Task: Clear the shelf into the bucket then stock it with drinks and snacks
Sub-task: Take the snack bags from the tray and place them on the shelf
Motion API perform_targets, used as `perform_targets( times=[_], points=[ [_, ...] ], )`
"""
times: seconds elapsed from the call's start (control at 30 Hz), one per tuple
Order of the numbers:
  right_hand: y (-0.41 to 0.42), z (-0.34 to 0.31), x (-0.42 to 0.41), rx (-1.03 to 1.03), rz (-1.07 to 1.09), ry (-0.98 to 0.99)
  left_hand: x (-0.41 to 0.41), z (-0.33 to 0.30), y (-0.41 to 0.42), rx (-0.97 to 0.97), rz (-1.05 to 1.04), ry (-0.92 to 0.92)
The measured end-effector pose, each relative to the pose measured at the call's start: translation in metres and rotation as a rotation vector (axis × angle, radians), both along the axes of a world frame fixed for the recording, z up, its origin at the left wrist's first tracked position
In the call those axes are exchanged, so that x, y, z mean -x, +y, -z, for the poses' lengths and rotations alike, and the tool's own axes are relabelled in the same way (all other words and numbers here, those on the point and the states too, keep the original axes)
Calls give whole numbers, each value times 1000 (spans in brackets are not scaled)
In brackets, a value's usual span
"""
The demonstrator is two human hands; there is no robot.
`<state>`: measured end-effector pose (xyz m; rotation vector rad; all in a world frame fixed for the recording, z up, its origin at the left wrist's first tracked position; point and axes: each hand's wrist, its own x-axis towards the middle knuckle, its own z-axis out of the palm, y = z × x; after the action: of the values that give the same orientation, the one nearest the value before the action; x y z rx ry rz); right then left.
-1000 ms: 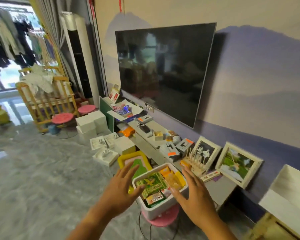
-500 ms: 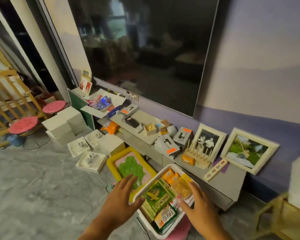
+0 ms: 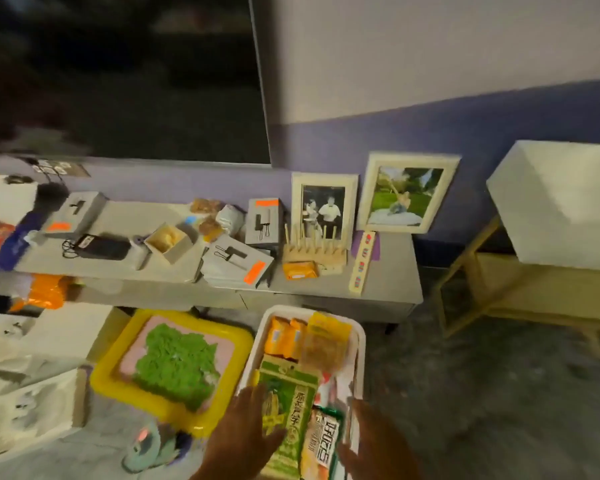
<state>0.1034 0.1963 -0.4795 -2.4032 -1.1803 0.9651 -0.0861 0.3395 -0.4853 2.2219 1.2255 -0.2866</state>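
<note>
Over the near end of the white bucket [image 3: 359,336], both hands are hovering spread and empty — left hand [image 3: 241,434] at its left rim, right hand [image 3: 378,448] at its right — while the cluttered shelf [image 3: 388,285] is lying straight ahead, beyond the bucket's far end.

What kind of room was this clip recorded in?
Most likely a home living room: a large dark TV screen hangs on the wall above a low grey cabinet, two framed photos lean against the wall, and a child's yellow play tray sits on the floor.
</note>
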Motion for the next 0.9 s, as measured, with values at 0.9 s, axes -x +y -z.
perform_targets(
  times=[0.9],
  points=[
    [19,144,111,79,579,-104,23,153,1,168,-175,-337]
  ],
)
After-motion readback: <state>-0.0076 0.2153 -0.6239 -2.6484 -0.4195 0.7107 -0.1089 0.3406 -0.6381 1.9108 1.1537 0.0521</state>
